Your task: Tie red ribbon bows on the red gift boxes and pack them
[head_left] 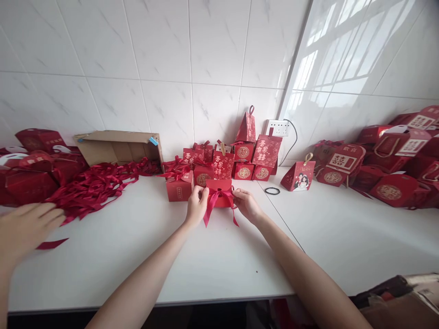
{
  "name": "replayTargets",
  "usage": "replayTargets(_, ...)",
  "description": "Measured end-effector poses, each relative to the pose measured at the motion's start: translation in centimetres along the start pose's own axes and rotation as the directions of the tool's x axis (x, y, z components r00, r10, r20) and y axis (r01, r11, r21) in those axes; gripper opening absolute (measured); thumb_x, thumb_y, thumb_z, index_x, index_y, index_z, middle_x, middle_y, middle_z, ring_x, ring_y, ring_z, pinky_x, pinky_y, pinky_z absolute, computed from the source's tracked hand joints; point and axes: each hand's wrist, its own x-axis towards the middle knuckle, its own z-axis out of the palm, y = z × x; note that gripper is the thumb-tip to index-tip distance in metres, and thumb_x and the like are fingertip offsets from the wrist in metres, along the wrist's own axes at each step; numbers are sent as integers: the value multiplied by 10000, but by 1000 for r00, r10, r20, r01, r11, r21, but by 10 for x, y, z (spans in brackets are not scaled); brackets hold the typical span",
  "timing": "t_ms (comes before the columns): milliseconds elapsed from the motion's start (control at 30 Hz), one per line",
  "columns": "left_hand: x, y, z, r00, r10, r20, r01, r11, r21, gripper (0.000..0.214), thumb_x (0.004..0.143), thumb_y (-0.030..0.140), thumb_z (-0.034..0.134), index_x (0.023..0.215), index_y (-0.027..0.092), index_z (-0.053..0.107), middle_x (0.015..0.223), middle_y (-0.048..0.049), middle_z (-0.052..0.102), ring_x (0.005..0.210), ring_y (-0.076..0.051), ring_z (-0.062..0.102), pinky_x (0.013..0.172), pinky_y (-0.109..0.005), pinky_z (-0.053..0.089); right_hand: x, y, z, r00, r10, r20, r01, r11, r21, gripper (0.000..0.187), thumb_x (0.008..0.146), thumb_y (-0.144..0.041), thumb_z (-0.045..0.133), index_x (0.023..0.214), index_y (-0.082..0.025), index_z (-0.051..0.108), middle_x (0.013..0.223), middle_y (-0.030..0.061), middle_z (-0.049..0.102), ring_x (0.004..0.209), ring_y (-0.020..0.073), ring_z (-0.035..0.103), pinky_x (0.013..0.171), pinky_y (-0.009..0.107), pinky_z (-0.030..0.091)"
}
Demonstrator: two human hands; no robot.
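A small red gift box (218, 183) stands on the table right in front of me, with a dark red satin ribbon (213, 201) tied in a bow across its front. The ribbon's two tails hang down onto the white tabletop. At the left side of the bow, my left hand (197, 205) is closed in a pinch on the ribbon. My right hand (248, 205) pinches the ribbon on the other side, its thumb and forefinger pressed together. Just behind my left hand sits another red box (179, 186) topped with a bow.
Several red boxes (224, 165) are grouped by the wall. A heap of loose ribbons (99, 185) spills from a cardboard box (118, 137) at left. Another person's hand (30, 226) reaches in there. More boxes (387, 189) are piled right, past a black ring (272, 191) and a power strip (277, 127).
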Motion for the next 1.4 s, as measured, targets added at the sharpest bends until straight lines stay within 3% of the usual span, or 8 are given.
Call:
replayTargets(200, 0, -2, 0, 1000, -4, -6, 4, 999, -36, 250, 805, 430, 443, 702, 204, 416, 636, 30, 481, 590, -121, 479, 602, -241, 387, -2, -1, 1, 1000, 4, -9, -5, 1000, -29, 324, 559, -359, 742, 536, -180, 473, 553, -26, 461, 540, 103, 434, 550, 259, 347)
replayTargets(1133, 2, -2, 0, 999, -54, -4, 52, 982, -180, 263, 775, 431, 495, 670, 198, 434, 588, 33, 442, 558, -112, 445, 541, -225, 375, 0, 1, -1, 1000, 28, 7, -28, 999, -38, 365, 551, -432, 750, 570, -179, 488, 582, -18, 477, 535, 100, 424, 529, 255, 336)
replayTargets(1400, 4, 0, 0, 995, -96, -1, 94, 970, -223, 278, 748, 428, 511, 639, 188, 424, 537, 56, 357, 488, -83, 348, 483, -206, 325, 0, 1, -1, 999, 41, 1, -41, 999, -34, 359, 549, -432, 742, 595, -171, 500, 600, -11, 495, 548, 103, 440, 534, 256, 334)
